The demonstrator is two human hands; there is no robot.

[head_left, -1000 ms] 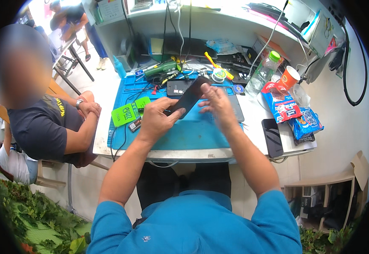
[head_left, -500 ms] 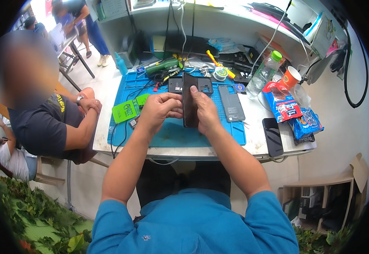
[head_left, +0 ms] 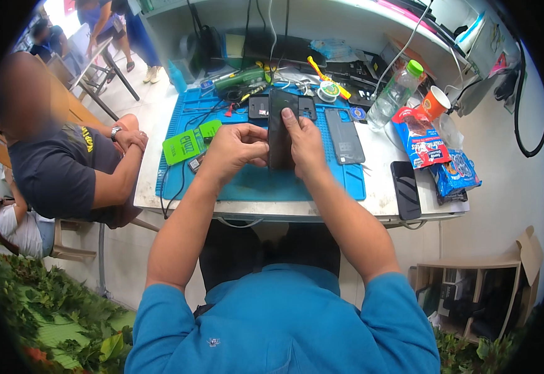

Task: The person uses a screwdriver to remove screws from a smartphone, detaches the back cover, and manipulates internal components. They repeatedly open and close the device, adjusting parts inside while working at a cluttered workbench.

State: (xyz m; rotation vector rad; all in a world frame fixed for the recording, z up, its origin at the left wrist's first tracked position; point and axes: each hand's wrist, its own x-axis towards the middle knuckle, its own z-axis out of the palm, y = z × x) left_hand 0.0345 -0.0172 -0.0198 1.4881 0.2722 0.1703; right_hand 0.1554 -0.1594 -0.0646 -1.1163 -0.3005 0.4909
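Note:
I hold a black smartphone upright above the blue work mat. My left hand grips its left edge and my right hand grips its right edge, with a fingertip pressed on its face. Behind it on the mat lies a dark phone part. A grey phone panel lies flat to the right of my right hand.
A green device sits at the mat's left. A black phone, snack bags, a plastic bottle and an orange cup stand on the right. Tools and cables crowd the back. A seated person leans on the table's left edge.
The phone went from tilted and raised in my hands to upright and closer over the mat. Both hands drew together around it.

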